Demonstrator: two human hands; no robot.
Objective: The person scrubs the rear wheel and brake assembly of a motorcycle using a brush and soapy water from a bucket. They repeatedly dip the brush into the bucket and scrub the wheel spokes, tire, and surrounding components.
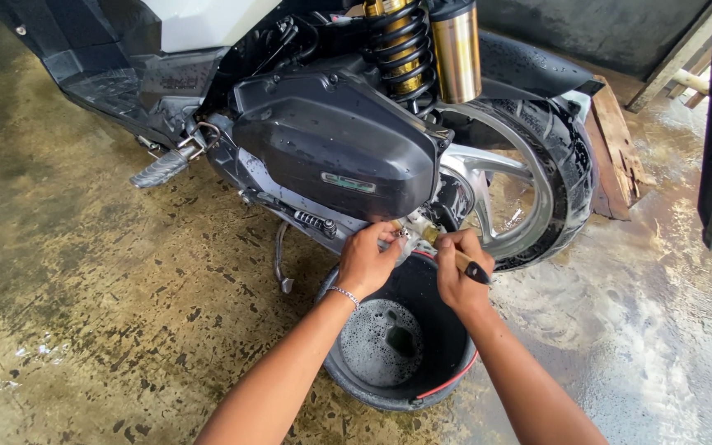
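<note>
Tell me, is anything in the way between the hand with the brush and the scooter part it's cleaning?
Nothing visible is. The right hand holds the brush right at the metal part under the black engine cover. The left hand touches the same spot from the side.

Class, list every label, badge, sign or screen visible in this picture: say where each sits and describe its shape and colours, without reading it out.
Small oblong badge: on the lower part of the scooter's black plastic engine cover, above the left hand; silver-grey with a greenish tint.
Faint embossed marking: on the dark side panel at upper left; same black as the panel, barely visible.
No signs, packages or screens in view.
</note>
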